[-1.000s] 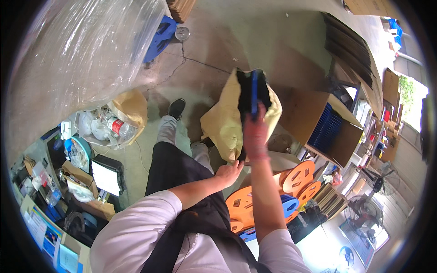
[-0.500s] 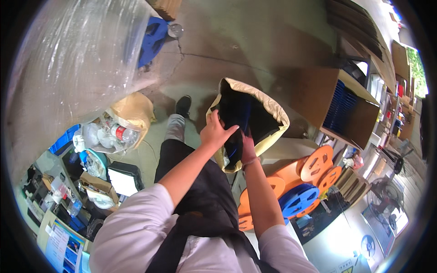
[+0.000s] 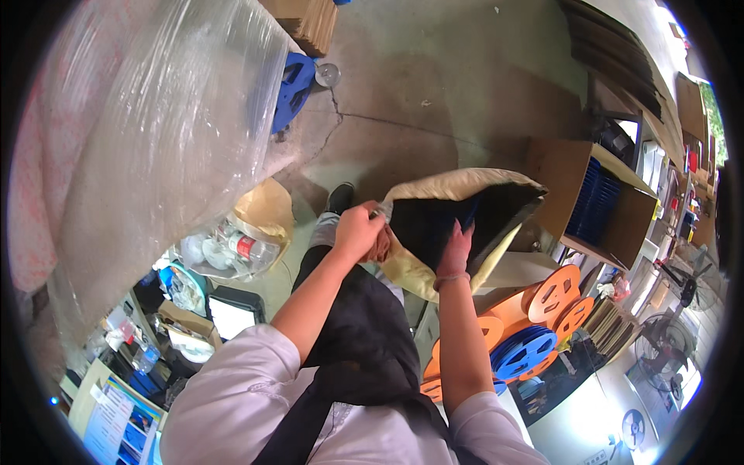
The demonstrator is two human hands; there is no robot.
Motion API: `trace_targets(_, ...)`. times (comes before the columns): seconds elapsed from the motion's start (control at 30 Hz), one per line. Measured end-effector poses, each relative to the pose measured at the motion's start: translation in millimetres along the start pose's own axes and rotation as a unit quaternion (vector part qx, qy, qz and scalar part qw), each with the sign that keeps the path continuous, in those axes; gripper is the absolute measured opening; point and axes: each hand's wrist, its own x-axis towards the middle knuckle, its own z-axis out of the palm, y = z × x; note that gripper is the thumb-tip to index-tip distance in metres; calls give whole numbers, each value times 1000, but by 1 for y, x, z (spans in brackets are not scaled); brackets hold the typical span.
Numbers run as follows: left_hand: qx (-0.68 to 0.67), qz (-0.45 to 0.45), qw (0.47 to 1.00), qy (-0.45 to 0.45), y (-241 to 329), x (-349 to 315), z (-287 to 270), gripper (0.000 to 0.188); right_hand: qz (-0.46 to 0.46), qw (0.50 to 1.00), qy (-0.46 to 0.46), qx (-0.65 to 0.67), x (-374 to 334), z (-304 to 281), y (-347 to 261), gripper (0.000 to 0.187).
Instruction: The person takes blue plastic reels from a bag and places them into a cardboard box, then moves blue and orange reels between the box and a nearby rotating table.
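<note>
A large sack (image 3: 415, 267), tan-yellow outside with a black inside, hangs in front of my legs with its mouth gaping. At the left end of the mouth, my left hand (image 3: 360, 234) is closed on the gathered rim. My right hand (image 3: 456, 252) reaches into the sack over its near edge, with its visible fingers stretched out. Near those fingertips a dark blue thing (image 3: 463, 211) shows faintly; its kind is lost in the shadow. The bottom of the sack is out of sight.
Orange reels (image 3: 554, 294) and blue reels (image 3: 523, 351) stand at the right, below a cardboard box (image 3: 554, 174) of dark blue pieces. A paper bag (image 3: 263, 209) of plastic bottles sits at left, beside a film-wrapped stack (image 3: 178, 116). A blue reel (image 3: 293, 93) lies beyond.
My left hand has gone from inside the mouth to its left rim. The sack has shifted right and nearer, its mouth now wider sideways. My right hand has moved right, still inside.
</note>
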Motion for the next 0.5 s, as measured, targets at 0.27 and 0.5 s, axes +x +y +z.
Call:
trace_targets(0.27,-196,-27,976,85,-23,10,-147,16,-324,770,-305,-457,-67,183,-133,39)
trace_targets(0.5,-68,-42,980,181,-99,99,-238,25,-388,819,-376,-195,-153,136,-208,57)
